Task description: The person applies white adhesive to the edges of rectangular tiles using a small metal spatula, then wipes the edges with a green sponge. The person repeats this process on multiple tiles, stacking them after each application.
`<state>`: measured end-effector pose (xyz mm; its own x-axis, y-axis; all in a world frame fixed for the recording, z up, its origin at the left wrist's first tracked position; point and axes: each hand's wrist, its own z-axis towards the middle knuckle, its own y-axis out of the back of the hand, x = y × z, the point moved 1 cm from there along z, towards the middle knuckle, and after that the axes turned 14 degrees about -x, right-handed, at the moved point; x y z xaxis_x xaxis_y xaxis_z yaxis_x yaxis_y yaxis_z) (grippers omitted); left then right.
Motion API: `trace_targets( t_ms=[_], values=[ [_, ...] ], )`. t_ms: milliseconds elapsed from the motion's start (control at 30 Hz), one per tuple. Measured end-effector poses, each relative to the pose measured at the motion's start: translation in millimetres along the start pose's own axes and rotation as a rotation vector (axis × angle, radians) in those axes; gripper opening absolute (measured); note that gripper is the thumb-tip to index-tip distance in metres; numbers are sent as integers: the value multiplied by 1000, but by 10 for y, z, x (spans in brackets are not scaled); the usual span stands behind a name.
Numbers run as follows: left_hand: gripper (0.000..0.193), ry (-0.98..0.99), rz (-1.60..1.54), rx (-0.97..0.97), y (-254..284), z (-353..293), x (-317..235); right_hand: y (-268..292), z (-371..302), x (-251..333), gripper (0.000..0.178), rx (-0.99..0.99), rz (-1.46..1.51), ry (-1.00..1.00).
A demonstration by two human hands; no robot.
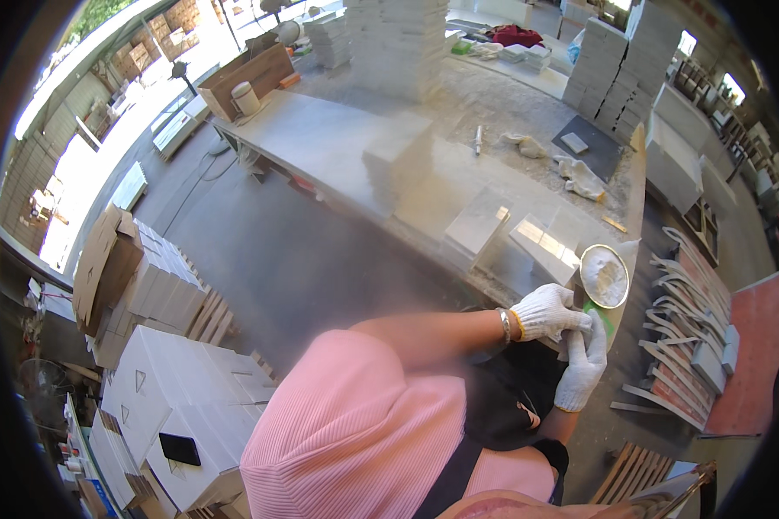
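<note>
My left hand [542, 312], in a white knit glove with a bracelet at its wrist, meets my right hand [583, 368] at the table's near right corner. The right hand wears a white glove too. The fingers of both are pinched together; what they hold, if anything, is hidden. Just beyond them stands a round tub [604, 277] of white powder or paste. A bright green thing [599, 318] shows between the tub and my fingers. To the left of the tub lie a glossy pale slab [544, 248] and a stack of pale slabs [476, 227].
On the dusty worktable [320, 130] are a silver tool [479, 140], crumpled gloves [580, 179] and a dark board [590, 147]. Tall slab stacks [398, 48] stand behind. At right, curved strips [679, 333] rest on a red panel. White boxes [182, 372] with a phone [179, 449] stand lower left.
</note>
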<state>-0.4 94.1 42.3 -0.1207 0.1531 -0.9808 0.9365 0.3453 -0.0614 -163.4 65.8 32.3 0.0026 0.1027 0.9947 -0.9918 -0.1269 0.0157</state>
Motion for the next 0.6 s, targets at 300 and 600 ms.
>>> trace_targets(
  t_ms=[300, 600],
  values=[
    [31, 74, -144, 61, 258, -87, -54, 168, -198, 304, 44, 141, -251, -116],
    [30, 3, 272, 90, 245, 105, 61, 226, -158, 121, 42, 241, -437, -9]
  ],
)
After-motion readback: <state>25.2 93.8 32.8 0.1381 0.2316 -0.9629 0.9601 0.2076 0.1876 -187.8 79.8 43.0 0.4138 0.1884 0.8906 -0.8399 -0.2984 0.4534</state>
